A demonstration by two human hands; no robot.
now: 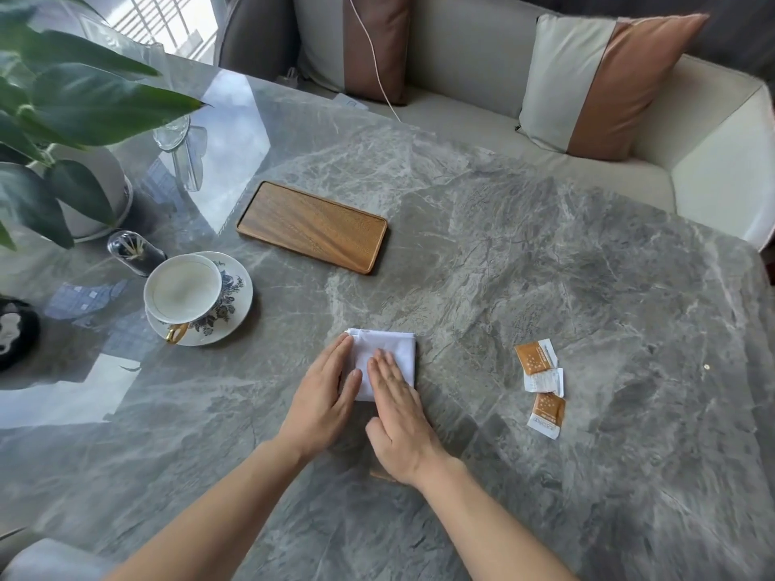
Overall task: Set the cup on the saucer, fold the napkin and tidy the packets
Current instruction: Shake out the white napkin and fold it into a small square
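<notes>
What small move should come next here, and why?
Probably lift the right hand off the napkin and reach for the three packets. The cup already sits on the saucer, the napkin lies folded small under both flat hands, and the packets lie scattered to its right, untouched.
</notes>
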